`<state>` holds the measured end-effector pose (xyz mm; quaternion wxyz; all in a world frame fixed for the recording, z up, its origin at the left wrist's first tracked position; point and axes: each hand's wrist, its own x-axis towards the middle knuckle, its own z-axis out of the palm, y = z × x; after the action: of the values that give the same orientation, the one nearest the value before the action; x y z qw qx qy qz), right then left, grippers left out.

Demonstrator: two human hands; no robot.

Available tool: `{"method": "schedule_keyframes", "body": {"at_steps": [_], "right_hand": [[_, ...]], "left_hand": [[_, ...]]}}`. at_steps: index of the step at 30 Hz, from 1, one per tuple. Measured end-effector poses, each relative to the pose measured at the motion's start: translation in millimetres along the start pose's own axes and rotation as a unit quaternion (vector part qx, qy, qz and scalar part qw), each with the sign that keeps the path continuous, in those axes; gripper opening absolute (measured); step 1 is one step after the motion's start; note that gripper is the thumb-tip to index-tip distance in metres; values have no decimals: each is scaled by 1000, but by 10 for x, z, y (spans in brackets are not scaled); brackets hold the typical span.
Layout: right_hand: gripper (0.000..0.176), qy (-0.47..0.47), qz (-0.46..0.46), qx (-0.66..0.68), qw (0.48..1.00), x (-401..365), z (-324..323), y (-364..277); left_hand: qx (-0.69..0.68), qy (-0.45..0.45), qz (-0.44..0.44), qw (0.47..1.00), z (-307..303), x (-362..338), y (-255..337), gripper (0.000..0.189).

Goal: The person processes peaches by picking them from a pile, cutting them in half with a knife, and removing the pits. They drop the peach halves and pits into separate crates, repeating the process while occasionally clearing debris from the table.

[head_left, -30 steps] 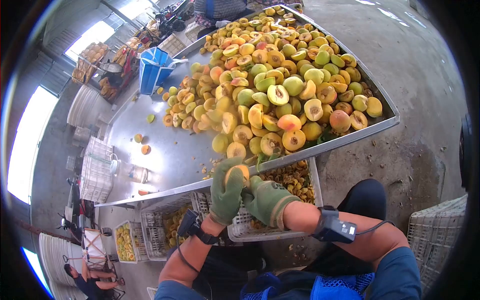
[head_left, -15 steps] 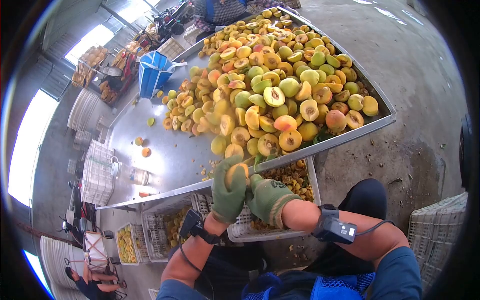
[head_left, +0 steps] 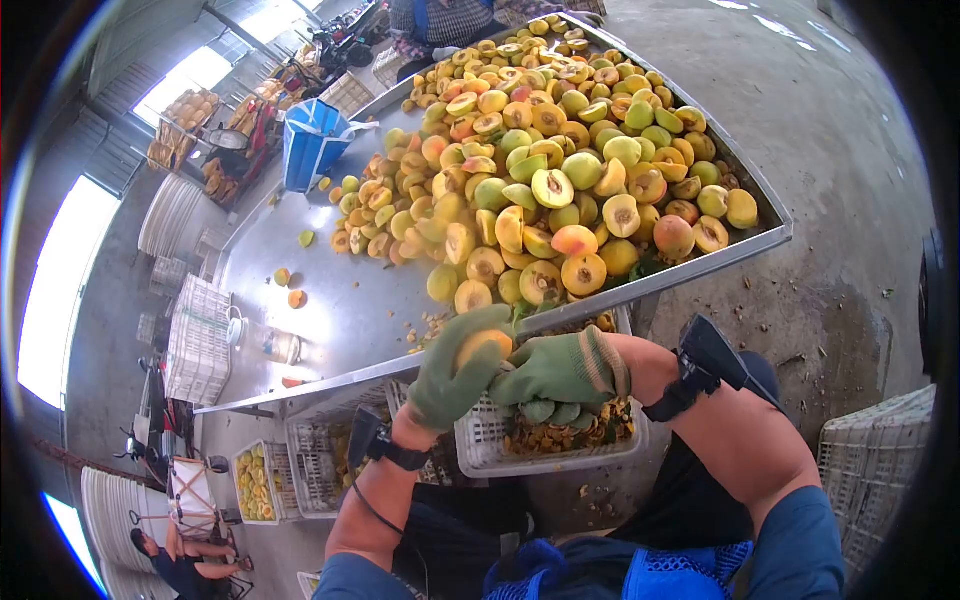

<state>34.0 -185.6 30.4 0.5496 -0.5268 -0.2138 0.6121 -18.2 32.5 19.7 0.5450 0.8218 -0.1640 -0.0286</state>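
Observation:
Both hands wear green gloves, close together at the near edge of a metal table (head_left: 370,374). My left hand (head_left: 455,370) is wrapped round a yellow-orange peach half (head_left: 484,348). Just right of it, my right hand (head_left: 560,375) has its fingers curled in against the left one; what they hold, if anything, is hidden. Below the right hand is a white crate (head_left: 560,465) of brown and yellow pits and scraps (head_left: 575,437). Beyond the hands lies a large heap of halved peaches (head_left: 545,190).
A blue bag (head_left: 312,145) stands on the table's far left. White crates (head_left: 265,485) stand below the near edge, and a stacked crate (head_left: 875,460) is at the right. One person (head_left: 440,22) is behind the table; another (head_left: 190,565) sits at the lower left.
My right hand has turned, its wrist rising and its fingers now pointing downward. The left hand still holds the peach half, tilted more toward the right. More of the pit crate shows.

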Motion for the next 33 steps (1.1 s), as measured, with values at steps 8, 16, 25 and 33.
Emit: {"method": "schedule_keyframes", "body": {"at_steps": [8, 16, 25, 33], "right_hand": [[27, -92, 3, 33, 995, -25, 17, 57], [28, -120, 8, 50, 991, -42, 163, 115], [25, -147, 17, 44, 988, -150, 387, 223], [33, -16, 48, -92, 994, -292, 640, 312]], "left_hand": [[-92, -28, -59, 994, 20, -181, 106, 46], [-58, -52, -53, 996, 6, -290, 316, 47], [-7, -64, -11, 998, 109, -505, 483, 46], [-87, -109, -102, 985, 271, -585, 466, 39]]}}
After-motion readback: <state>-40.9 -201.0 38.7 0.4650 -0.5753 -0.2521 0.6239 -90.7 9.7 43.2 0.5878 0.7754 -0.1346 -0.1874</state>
